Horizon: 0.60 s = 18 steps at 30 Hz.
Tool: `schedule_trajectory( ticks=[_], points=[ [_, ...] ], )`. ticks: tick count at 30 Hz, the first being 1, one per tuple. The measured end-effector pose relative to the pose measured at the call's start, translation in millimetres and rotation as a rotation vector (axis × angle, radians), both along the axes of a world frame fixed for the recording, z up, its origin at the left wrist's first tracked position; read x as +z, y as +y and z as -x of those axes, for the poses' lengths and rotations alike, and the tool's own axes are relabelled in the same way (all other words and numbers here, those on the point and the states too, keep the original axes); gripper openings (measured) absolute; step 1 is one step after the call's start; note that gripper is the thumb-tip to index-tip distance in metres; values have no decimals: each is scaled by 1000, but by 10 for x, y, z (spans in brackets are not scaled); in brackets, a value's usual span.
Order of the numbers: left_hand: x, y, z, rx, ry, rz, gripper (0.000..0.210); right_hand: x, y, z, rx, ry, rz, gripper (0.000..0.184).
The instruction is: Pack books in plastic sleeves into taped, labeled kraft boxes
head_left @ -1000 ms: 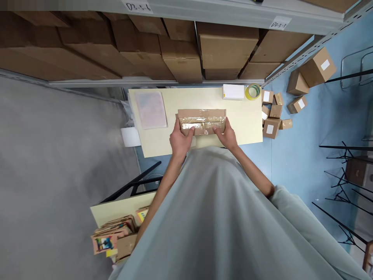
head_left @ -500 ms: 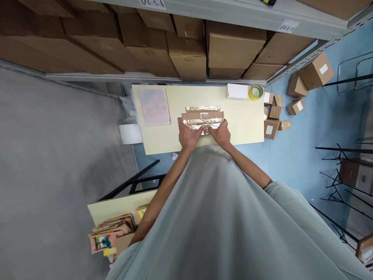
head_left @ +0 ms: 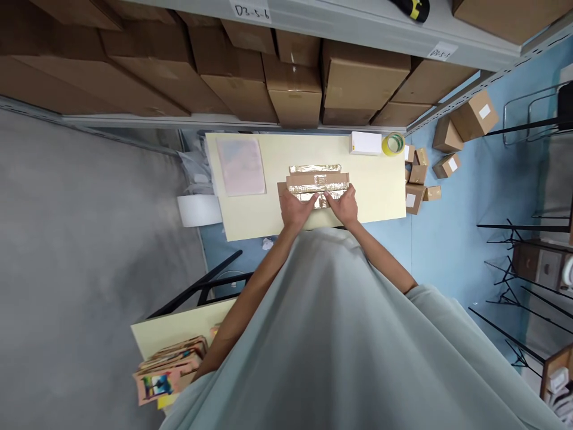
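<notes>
On the cream table, a brown piece of folded cardboard [head_left: 304,179] lies in front of me, with strips of shiny tape across it and a narrow taped flap at its far side. My left hand [head_left: 296,210] grips its near left part, the thumb pressing on the taped near panel. Around the near right corner, my right hand [head_left: 344,207] is closed, its thumb laid on the same panel. A small gap separates the thumb tips. The fingers under the cardboard are mostly hidden.
The cream table [head_left: 376,191] also bears a pale pink sheet [head_left: 242,167], a white box [head_left: 366,143] and a yellow tape roll [head_left: 393,144]. Shelves of cardboard boxes [head_left: 293,89] overhang its far side. Small boxes [head_left: 415,197] lie to the right; a white roll [head_left: 200,210] is left.
My thumbs have parted slightly on the taped panel. Both hands keep hold of the cardboard, which stays in nearly the same place. The whole view has shifted a little.
</notes>
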<state>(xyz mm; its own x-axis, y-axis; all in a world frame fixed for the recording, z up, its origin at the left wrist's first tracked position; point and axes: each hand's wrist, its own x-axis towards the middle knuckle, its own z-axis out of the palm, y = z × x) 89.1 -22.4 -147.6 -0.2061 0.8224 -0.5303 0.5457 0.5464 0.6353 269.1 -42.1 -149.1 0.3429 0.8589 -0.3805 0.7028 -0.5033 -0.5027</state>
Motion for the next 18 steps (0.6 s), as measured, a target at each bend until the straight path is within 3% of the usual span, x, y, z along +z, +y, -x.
schedule_trajectory(
  ticks=[3, 6, 12, 15, 18],
  points=[
    [-19, -25, 50, -34, -47, -40, 94, -33, -27, -27, -14, 30, -36, 110],
    [-132, -52, 148, -80, -151, -98, 89, -75, -50, -69, -27, 69, -84, 110],
    [-358, -64, 271, -122, -313, -212, 83, -102, -55, -118, -52, 177, -133, 91],
    [-332, -44, 289, -138, -320, -205, 79, -53, -32, -108, -85, 239, -169, 87],
    [-170, -30, 365, -194, -288, -234, 72, 99, -54, -108, -111, 304, -224, 78]
  ],
)
